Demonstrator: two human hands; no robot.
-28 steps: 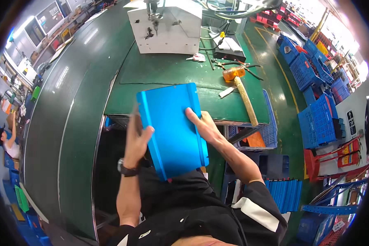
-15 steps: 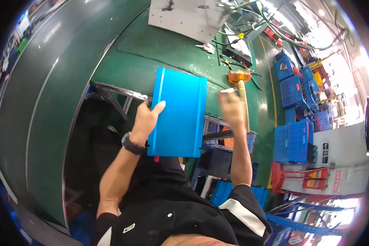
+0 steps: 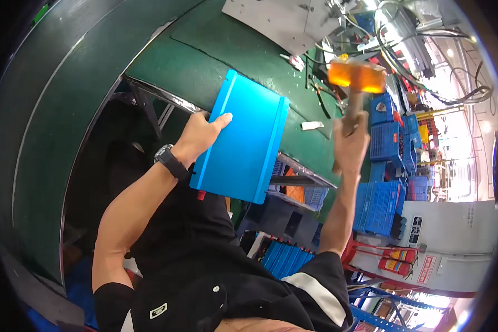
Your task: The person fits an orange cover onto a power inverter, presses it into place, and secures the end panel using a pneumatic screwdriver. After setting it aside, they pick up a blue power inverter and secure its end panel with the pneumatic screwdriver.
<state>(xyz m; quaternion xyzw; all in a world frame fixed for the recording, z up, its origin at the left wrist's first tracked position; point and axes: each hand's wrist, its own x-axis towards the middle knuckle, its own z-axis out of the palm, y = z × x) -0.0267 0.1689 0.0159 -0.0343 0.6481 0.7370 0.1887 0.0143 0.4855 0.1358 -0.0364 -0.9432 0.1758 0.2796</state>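
Note:
A flat blue metal case [image 3: 242,138] with raised side strips is tilted over the front edge of the green workbench. My left hand [image 3: 203,133] grips its left side, thumb on the upper face and fingers hidden beneath. A small red part [image 3: 201,195] sticks out at the case's lower left corner. To the right, my right hand [image 3: 351,145] is wrapped around the handle of a mallet [image 3: 357,77]. The mallet's translucent orange head is raised above the bench, slightly blurred, apart from the case. A small white item [image 3: 312,125] lies on the bench between case and mallet.
A grey metal plate [image 3: 276,22] lies at the bench's far side. Pliers [image 3: 322,102] and cables [image 3: 382,33] are at the far right. Blue crates [image 3: 379,202] stand beyond the bench on the right. More blue cases [image 3: 288,257] are stacked below, near my right side.
My right hand has taken hold of the mallet and lifted it off the bench, and the white item now lies on the bench. The case has tilted clockwise in my left hand.

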